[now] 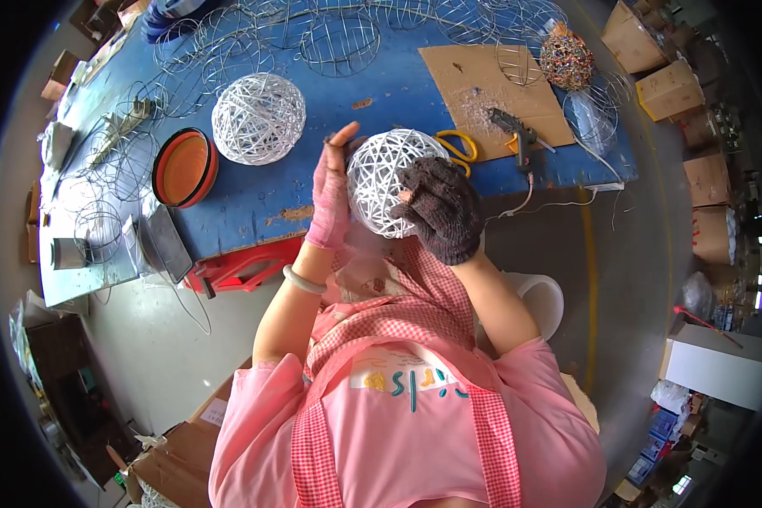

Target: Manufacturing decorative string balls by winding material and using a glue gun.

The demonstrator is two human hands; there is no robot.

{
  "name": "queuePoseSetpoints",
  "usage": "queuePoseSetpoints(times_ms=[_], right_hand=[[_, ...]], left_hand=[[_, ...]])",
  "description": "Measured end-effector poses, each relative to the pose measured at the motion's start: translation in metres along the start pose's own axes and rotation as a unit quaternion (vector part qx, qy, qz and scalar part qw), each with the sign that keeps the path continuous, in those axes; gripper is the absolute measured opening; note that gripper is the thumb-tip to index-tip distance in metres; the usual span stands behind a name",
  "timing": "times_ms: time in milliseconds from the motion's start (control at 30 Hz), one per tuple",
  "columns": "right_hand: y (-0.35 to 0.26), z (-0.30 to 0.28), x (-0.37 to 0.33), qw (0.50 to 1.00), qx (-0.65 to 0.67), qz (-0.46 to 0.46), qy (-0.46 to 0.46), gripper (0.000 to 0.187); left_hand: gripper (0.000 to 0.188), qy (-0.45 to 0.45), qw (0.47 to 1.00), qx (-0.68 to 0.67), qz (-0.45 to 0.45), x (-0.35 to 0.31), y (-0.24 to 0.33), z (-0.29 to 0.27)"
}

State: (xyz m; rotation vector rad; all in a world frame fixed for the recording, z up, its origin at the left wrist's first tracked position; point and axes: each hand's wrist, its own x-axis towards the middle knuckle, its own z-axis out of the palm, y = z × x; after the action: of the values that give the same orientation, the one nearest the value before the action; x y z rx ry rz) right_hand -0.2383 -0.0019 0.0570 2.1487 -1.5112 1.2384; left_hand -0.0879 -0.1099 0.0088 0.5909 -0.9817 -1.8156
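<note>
A white openwork ball (387,184) of woven strips is held between my two hands at the near edge of the blue table. My left hand (334,186), in a pink fingerless glove, presses its palm to the ball's left side with the fingers stretched upward. Over the right side, my right hand (440,203) in a dark knitted glove curls its fingers onto the strips. Yellow-handled scissors (459,151) lie just behind the ball, partly hidden by it. A second white woven ball (259,118) rests on the table to the left.
An orange bowl with a dark rim (184,168) stands at left. At right, a glue gun (516,135) lies on a cardboard sheet (457,76), its cord trailing off the edge. Wire frames (339,42) line the back; a multicoloured ball (566,61) sits at the far right.
</note>
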Motion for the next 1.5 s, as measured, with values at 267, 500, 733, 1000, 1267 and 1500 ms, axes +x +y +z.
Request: queuePoseSetpoints(times_ms=[267, 500, 733, 1000, 1267, 1500], right_hand=[[0.018, -0.005, 0.007, 0.993, 0.05, 0.104, -0.008, 0.018], [0.041, 0.005, 0.026, 0.99, 0.002, 0.129, 0.062, 0.009], [0.044, 0.012, 0.042, 0.982, -0.085, 0.124, 0.112, 0.012], [0.062, -0.003, 0.054, 0.982, 0.012, 0.186, -0.03, 0.022], [0.06, -0.011, 0.063, 0.793, 0.38, 0.472, -0.068, 0.022], [0.04, -0.031, 0.064, 0.758, 0.426, 0.484, -0.097, 0.025]], left_hand=[[0.097, -0.228, 0.799, 0.505, 0.233, 0.002, 0.045, 0.026], [0.044, 0.008, 0.85, 0.419, 0.319, -0.02, 0.03, 0.024], [0.027, 0.105, 0.74, 0.555, 0.365, -0.005, 0.024, 0.037], [0.029, -0.067, 0.8, 0.568, 0.18, 0.081, 0.061, 0.023], [0.024, -0.166, 0.735, 0.649, 0.102, 0.132, 0.076, 0.041], [0.025, -0.201, 0.743, 0.638, 0.03, 0.155, 0.064, 0.033]])
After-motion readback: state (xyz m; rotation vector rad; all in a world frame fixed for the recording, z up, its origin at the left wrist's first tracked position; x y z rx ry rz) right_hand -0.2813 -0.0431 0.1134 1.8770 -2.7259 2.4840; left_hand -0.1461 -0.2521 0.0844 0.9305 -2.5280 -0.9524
